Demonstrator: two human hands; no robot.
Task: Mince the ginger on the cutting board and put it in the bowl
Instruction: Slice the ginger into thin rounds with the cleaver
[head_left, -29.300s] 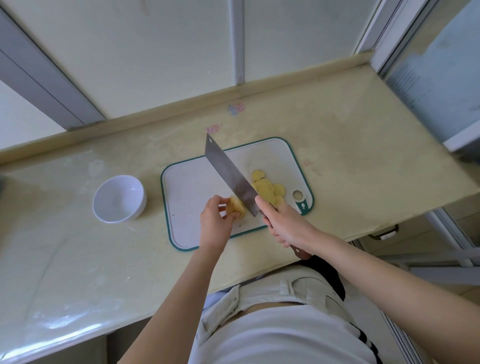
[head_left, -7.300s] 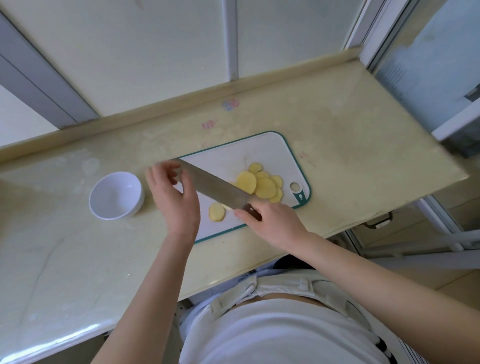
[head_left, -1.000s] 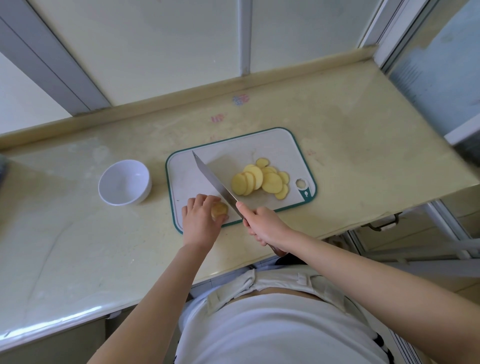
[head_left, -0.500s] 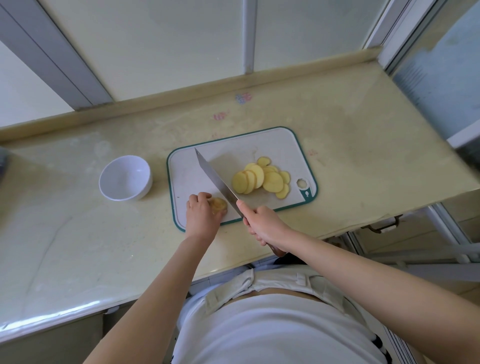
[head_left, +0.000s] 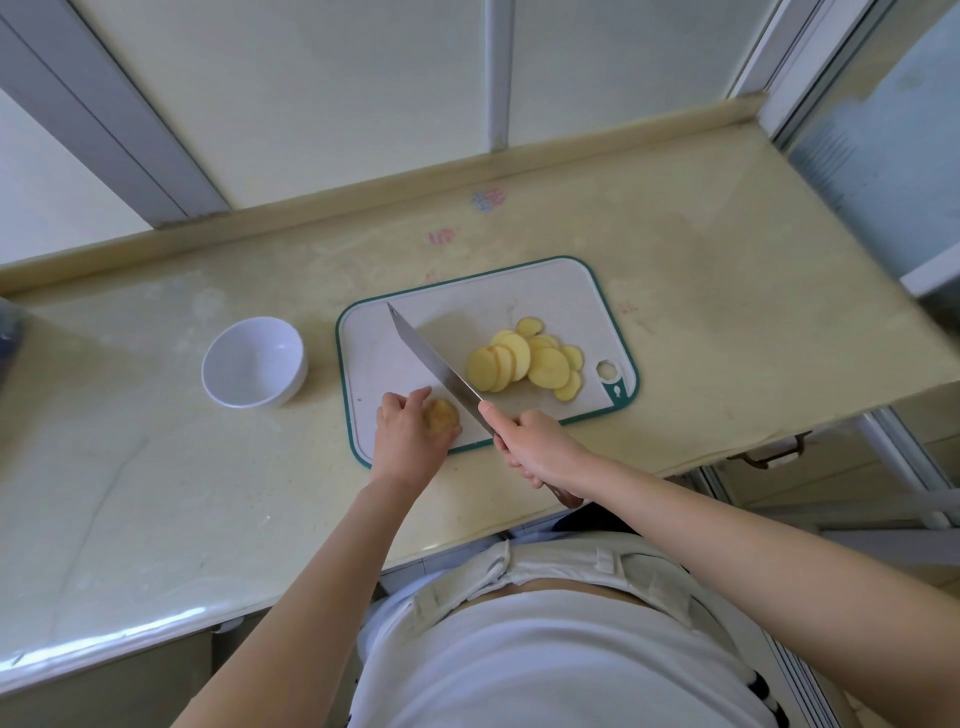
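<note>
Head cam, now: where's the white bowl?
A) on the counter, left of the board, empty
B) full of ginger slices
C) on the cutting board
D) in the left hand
A: the bowl sits on the counter left of the cutting board, with nothing in it; the ginger slices lie on the board.

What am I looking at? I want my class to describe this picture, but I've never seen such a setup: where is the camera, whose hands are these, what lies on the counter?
No machine: a person wears the camera on the head, so it looks down at their two hands. On the pale counter lies a white cutting board, with a white bowl to its left. Ginger slices lie fanned on the board. The left hand holds a ginger piece on the board; the right hand grips a knife, its blade beside that piece.
</note>
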